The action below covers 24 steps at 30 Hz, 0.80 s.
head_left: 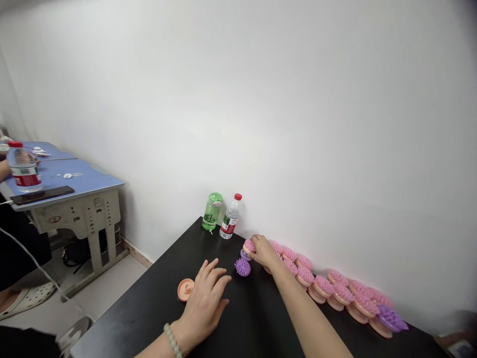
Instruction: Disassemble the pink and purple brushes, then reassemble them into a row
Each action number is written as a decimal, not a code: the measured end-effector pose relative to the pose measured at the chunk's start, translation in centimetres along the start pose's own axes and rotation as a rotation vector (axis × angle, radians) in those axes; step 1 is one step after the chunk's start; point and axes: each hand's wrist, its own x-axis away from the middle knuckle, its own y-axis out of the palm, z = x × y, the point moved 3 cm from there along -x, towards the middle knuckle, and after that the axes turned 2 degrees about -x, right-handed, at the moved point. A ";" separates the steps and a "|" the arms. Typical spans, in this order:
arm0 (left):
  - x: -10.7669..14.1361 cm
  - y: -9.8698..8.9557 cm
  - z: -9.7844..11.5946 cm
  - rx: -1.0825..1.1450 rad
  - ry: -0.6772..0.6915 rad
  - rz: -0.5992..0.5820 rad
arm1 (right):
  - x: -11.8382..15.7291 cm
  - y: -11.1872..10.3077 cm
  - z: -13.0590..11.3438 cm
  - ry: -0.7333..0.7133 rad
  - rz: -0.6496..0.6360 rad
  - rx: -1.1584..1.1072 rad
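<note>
Several scalp brushes [323,285] with pink bristles and peach bases stand in rows along the wall, and a purple one [390,317] is at the right end. At the left end of the rows, my right hand [264,250] has its fingers closed on a pink scalp brush [249,246], directly over a light purple base [245,255]. A purple bristle head [243,267] lies on the black table just in front of it. My left hand [207,297], wearing a bead bracelet, has its fingers apart and holds nothing. Beside it lies a round peach base [185,290] with a central knob.
A green bottle [212,213] and a red-capped water bottle [230,217] stand at the back corner of the black table [149,303], against the white wall. To the left, a blue desk [85,181] carries another bottle [24,169] and a phone [42,195]; another person sits there.
</note>
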 end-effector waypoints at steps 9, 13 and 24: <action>0.1 -0.7 0.6 0.166 0.016 0.062 | 8.2 -3.4 -3.0 0.097 0.127 -0.635; 0.0 -1.0 2.7 0.443 -0.065 0.008 | 15.9 -3.4 -5.9 0.151 0.040 -1.140; 3.8 -1.0 8.4 0.696 -0.295 -0.204 | 25.6 -1.2 -7.5 0.219 0.077 -1.375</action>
